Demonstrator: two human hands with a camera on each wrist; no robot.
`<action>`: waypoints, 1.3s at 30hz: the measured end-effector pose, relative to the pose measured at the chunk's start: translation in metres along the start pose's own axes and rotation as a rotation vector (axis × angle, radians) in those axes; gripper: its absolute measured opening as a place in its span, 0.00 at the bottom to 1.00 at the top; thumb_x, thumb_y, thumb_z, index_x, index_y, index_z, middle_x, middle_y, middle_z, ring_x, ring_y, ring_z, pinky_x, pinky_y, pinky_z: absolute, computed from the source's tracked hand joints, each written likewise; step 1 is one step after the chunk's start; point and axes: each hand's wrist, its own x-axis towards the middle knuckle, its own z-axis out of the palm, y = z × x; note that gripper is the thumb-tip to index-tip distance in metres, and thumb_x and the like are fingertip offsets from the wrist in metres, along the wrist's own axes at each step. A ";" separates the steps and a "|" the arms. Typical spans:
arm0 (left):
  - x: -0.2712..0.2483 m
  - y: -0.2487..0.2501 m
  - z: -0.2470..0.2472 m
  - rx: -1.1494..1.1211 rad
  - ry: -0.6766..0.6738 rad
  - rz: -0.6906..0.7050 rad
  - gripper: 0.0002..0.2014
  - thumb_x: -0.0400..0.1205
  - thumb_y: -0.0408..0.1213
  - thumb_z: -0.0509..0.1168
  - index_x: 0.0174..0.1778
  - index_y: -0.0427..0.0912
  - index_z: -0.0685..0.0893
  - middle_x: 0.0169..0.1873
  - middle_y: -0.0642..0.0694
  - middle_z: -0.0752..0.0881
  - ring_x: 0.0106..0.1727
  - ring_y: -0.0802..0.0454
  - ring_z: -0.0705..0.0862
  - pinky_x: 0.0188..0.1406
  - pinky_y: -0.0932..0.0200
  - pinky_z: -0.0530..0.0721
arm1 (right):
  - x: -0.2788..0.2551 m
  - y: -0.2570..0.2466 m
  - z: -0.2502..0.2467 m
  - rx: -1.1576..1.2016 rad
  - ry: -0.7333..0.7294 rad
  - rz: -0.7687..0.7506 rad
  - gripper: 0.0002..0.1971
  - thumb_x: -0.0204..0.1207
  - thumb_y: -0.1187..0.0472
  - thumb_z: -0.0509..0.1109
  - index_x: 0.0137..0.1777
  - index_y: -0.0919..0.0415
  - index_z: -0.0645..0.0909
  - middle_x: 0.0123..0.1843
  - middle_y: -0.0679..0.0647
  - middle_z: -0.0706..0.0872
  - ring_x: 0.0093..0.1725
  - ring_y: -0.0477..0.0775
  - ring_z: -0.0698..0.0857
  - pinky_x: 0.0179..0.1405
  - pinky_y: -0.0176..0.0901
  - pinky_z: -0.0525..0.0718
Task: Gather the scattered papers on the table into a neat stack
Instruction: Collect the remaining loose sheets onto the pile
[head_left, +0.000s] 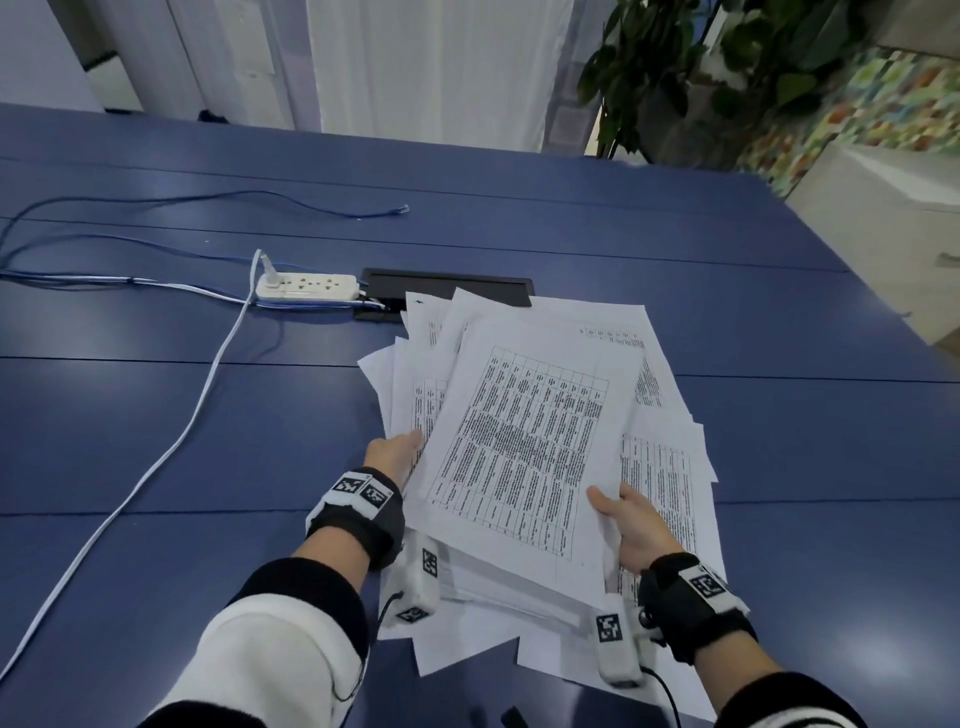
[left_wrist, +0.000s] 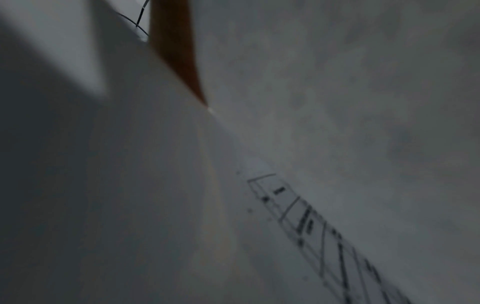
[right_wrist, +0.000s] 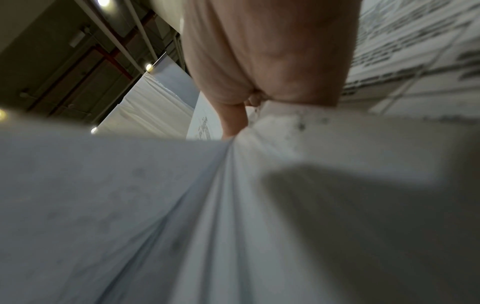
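A loose, fanned pile of white printed papers lies on the blue table, right of centre, its near part lifted. My left hand grips the pile's left edge, with its fingers hidden among the sheets. At the pile's near right side my right hand holds it, thumb on the top sheet and fingers underneath. The right wrist view shows the right hand against the sheet edges of the papers. In the left wrist view there are only dim papers very close.
A white power strip and a black cable hatch sit just beyond the pile. A white cord runs to the near left edge, and blue cables lie farther back. A plant and a white cabinet stand past the table's right side.
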 end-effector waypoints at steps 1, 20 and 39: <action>0.001 0.000 -0.001 0.033 0.008 0.010 0.15 0.82 0.32 0.63 0.58 0.22 0.77 0.63 0.31 0.80 0.58 0.39 0.80 0.48 0.59 0.70 | 0.000 0.001 -0.001 0.011 0.010 -0.007 0.09 0.80 0.69 0.64 0.59 0.70 0.74 0.53 0.61 0.85 0.58 0.63 0.83 0.68 0.63 0.76; -0.007 -0.003 -0.091 0.069 -0.053 0.086 0.25 0.86 0.42 0.56 0.76 0.31 0.66 0.69 0.41 0.74 0.76 0.42 0.68 0.70 0.51 0.66 | 0.014 -0.027 0.059 -0.294 -0.113 -0.108 0.15 0.81 0.69 0.62 0.67 0.69 0.75 0.57 0.61 0.84 0.47 0.53 0.85 0.44 0.42 0.83; 0.006 -0.036 -0.106 0.023 -0.184 0.068 0.18 0.77 0.22 0.67 0.62 0.35 0.77 0.59 0.36 0.85 0.61 0.37 0.83 0.67 0.37 0.76 | 0.009 -0.002 0.083 -1.295 -0.076 -0.454 0.26 0.85 0.44 0.40 0.82 0.48 0.55 0.85 0.51 0.42 0.84 0.55 0.39 0.80 0.58 0.35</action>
